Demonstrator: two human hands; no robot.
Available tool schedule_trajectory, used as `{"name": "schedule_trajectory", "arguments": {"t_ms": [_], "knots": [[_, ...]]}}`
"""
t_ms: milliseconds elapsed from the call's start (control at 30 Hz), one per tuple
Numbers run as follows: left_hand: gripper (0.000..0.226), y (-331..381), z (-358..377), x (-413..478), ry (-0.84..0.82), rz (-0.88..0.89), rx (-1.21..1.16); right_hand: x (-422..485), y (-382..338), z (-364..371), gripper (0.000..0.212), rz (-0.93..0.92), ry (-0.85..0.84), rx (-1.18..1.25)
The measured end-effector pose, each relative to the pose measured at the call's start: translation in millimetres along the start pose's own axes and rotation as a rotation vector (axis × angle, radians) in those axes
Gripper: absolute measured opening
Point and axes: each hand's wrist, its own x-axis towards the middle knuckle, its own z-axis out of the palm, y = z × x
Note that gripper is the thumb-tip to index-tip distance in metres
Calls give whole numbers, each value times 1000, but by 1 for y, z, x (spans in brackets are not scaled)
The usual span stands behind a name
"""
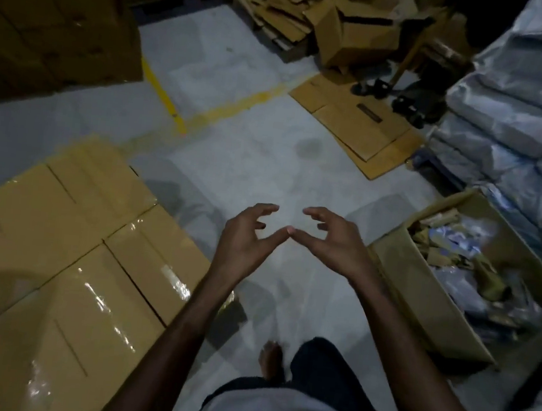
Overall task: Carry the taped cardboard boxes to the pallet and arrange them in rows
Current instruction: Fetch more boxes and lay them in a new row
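Grey concrete floor [236, 142] with yellow painted lines [164, 95]. At lower left I see the tan, tape-sealed cardboard boxes [70, 252], set edge to edge in rows; whether a pallet lies under them I cannot tell. The left hand [247, 236] and right hand [329, 240] hover over bare floor, just right of the boxes. Each grip is spread, fingers half bent, holding nothing; the thumb tips touch. At right stands an open brown carton [425, 306] of scraps.
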Motion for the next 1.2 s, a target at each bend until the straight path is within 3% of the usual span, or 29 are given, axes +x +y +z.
{"name": "schedule_trajectory", "arguments": {"t_ms": [367,667,900,1200], "knots": [[52,26,-70,280,245,-56,61,317,-86,-34,61,-129,-161,49],[39,73,-167,496,572,-93,-62,575,-235,-36,59,-341,-359,-79],[38,46,-280,638,763,-115,-97,740,-364,29,57,-530,-466,-113],[37,-38,-477,801,893,-229,-117,921,-549,155,58,-616,-592,-187]]}}
